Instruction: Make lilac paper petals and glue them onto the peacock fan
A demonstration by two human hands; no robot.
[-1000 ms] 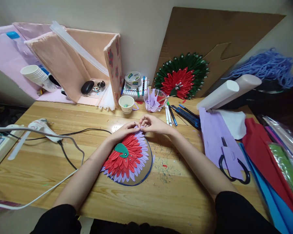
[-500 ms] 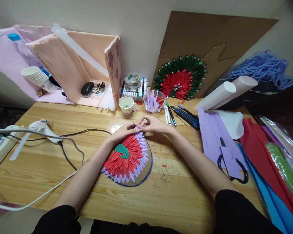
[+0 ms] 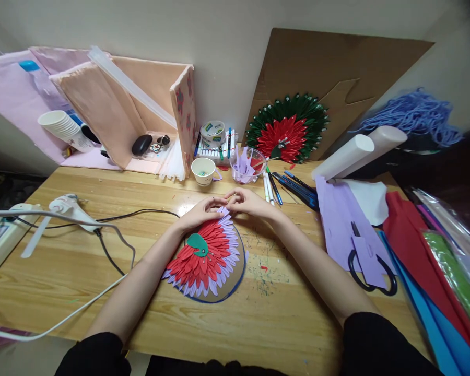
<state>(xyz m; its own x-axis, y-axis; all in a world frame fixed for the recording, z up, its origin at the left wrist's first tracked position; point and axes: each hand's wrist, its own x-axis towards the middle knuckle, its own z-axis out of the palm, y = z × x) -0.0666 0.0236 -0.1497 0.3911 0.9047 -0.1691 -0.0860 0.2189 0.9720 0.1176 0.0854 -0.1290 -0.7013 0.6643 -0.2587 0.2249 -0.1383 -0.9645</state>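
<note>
The petalled disc (image 3: 208,258) lies on the surface (image 3: 282,297), left hand (image 3: 200,215) and right hand (image 3: 251,203) at its far edge — fingers (image 3: 236,194) curled together, whether pinching I cannot tell — with open room rightward toward the scissors (image 3: 394,283).

One head-worn camera looks forward and down over the table (image 3: 282,324) toward the wall (image 3: 227,68) behind it.
</note>
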